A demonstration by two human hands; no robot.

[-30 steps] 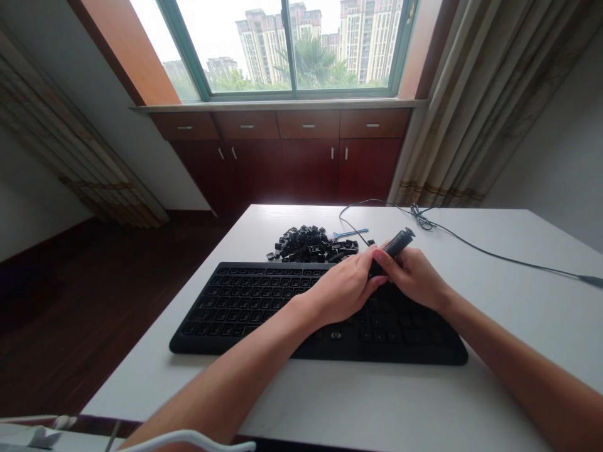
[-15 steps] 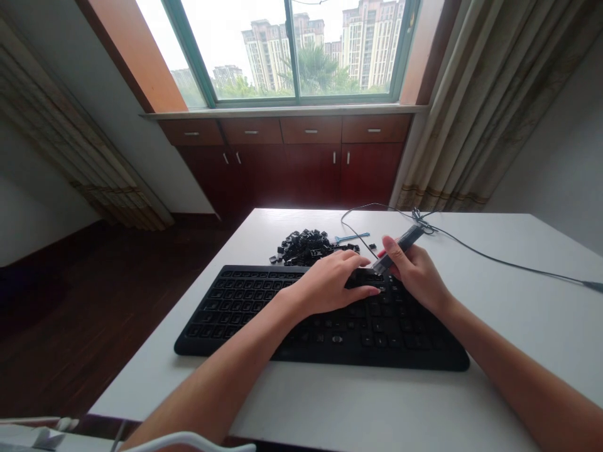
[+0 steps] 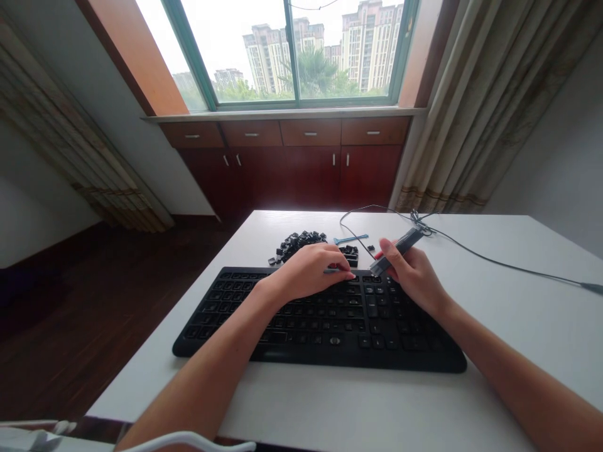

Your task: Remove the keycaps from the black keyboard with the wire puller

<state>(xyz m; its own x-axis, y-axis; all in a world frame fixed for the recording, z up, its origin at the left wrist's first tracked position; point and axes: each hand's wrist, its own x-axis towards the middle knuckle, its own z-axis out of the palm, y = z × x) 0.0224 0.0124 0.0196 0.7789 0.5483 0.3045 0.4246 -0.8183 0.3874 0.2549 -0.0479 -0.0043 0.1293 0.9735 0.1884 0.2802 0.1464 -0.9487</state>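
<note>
Left hand (image 3: 304, 270) bends over the far rows of the black keyboard (image 3: 358, 356), its fingertips drawn close near the far edge; a thin greyish sliver (image 3: 331, 270) shows beside them, though whether it is pinched cannot be told. The right hand (image 3: 417, 273) clasps a dark bar (image 3: 401, 248) between thumb and curled fingers. That bar slants from far right to near left, its near end just right of the left fingertips, over the keyboard's far edge. The keyboard runs left to right beneath the hands, on the white table (image 3: 509, 276).
</note>
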